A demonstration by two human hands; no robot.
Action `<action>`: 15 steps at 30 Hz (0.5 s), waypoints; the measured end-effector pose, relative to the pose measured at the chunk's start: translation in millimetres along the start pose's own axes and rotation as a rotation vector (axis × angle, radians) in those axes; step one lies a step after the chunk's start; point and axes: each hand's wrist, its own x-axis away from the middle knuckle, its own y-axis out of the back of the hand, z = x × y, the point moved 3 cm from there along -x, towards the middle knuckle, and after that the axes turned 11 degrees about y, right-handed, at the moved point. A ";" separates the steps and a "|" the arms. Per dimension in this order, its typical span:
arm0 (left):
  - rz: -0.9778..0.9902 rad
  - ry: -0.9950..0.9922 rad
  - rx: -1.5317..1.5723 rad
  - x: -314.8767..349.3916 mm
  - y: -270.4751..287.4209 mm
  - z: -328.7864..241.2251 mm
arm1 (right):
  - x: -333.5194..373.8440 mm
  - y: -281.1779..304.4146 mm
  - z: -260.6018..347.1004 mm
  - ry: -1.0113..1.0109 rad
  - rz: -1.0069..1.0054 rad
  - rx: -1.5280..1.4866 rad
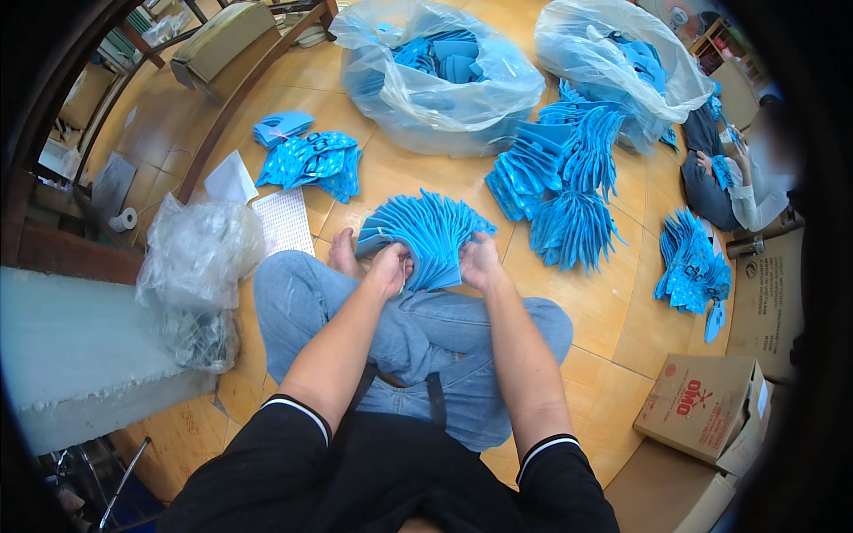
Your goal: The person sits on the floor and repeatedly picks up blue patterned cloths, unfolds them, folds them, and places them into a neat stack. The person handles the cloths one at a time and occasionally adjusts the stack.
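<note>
A thick bundle of flat blue pieces [422, 233], perhaps fabric or foam, fans out just above my crossed legs. My left hand [391, 269] is closed on its lower left edge, near a thin pale strand. At the right end, my right hand [481, 262] grips the same bundle, its fingertips partly hidden behind the pieces. Right of it on the floor lie more piles of fanned blue pieces [575, 226]. Farther left is a smaller stack of patterned blue pieces with dark loops [324, 165].
Two clear plastic bags [382, 102] [577, 44] of blue pieces stand at the back. Crumpled plastic [200, 244] and a printed sheet [284, 219] lie left. Another patterned pile [689, 266], cardboard boxes [697, 404] and a seated person [755, 191] holding a blue piece are right.
</note>
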 end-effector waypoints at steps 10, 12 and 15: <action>-0.229 -0.208 -0.399 32.5 -10.0 -4.0 | -14.0 16.2 -9.9 0.246 -0.155 0.054; -0.275 -0.216 -0.556 40.4 -9.9 -11.1 | -14.5 17.0 -13.6 0.300 -0.193 0.063; -0.289 -0.280 -0.714 47.8 -10.6 -21.6 | -11.7 16.3 -14.1 0.350 -0.176 0.006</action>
